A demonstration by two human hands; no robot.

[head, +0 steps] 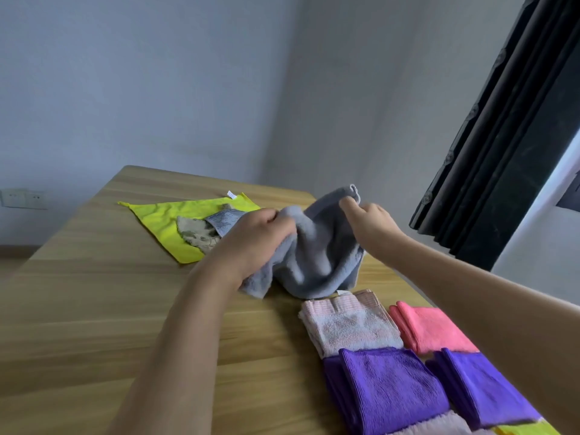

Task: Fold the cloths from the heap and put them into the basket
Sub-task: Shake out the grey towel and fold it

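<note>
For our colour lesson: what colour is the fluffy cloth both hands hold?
Grey fluffy cloth, head view.

Setting was a plain domestic room: wooden table (94, 309) under the hands, bare pale wall (157, 89) beyond them, dark curtain (502, 152) right of the right hand (370, 224), wall socket (23, 198) far left.

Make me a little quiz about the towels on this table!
1. True or false: both hands grip the grey towel.
2. What lies under the small patterned cloths?
A. the yellow cloth
B. a red blanket
3. Fill in: the folded pale pink towel lies beside the folded ____ cloth.

Key: 1 true, left hand and right hand; 2 A; 3 coral pink.
</note>
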